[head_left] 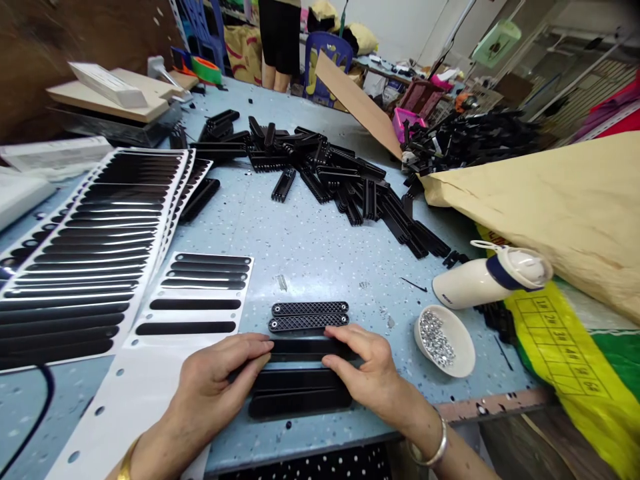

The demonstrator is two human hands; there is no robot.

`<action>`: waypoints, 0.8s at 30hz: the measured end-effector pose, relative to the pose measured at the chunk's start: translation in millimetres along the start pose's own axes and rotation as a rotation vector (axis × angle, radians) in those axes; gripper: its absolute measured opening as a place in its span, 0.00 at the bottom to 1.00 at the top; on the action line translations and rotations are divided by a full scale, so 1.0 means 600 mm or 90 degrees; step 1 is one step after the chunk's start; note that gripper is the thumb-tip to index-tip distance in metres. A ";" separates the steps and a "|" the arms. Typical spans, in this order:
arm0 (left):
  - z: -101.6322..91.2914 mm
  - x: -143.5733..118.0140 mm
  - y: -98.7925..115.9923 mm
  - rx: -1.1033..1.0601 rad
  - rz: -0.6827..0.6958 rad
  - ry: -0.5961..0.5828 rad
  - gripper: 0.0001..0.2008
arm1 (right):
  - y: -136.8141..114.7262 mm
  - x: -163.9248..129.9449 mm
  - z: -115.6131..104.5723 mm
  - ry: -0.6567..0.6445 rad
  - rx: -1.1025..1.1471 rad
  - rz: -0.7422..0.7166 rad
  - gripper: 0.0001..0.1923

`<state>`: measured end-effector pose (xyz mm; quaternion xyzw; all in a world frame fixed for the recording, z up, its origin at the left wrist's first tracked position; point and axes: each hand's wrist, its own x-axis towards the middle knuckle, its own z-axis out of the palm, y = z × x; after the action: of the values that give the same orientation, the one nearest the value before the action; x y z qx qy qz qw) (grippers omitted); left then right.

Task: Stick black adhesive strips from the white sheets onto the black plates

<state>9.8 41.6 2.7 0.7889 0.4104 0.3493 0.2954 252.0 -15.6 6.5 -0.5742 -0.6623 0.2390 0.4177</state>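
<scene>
A speckled pale-blue worktable (310, 233) fills most of the view and serves as the landmark. Beyond its far edge stands a blue plastic chair (327, 50), with a white wall (400, 23) behind it. To the far left of the table rises a brown wall (50, 40). Off the table's far right corner sit a pink basket (405, 120) and a cluttered bench (395, 70), with white shelving (585, 73) further right. A person in dark clothing (279, 37) stands past the far edge. Light is even and bright.
</scene>
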 end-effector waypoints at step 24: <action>-0.147 -0.062 -0.004 0.081 -0.223 0.289 0.09 | -0.112 -0.033 0.103 0.090 -0.087 -0.274 0.14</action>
<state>-76.6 27.1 40.6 0.6248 0.6170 0.4338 0.2019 163.1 -39.9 21.6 -0.4624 -0.7532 0.0584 0.4642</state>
